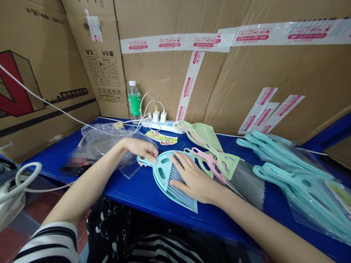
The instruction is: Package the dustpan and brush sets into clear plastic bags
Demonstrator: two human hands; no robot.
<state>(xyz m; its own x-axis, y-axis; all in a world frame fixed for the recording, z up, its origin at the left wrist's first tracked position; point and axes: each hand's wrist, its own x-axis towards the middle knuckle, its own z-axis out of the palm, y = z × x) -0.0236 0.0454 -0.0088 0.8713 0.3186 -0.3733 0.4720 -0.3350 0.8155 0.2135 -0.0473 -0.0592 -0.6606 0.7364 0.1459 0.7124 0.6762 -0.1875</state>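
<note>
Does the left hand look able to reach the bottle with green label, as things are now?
Probably yes, once it releases the blue handles: the bottle stands upright beyond the left hand, though white cables loop close beside it.

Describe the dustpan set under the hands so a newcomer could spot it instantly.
On the blue table before the cardboard wall, go to mid-picture. There the left hand grips one end of the light-blue dustpan set, the right hand atop it. Colour separates it from the pink and green brushes alongside; the hands distinguish it from the light-blue stack far right.
</note>
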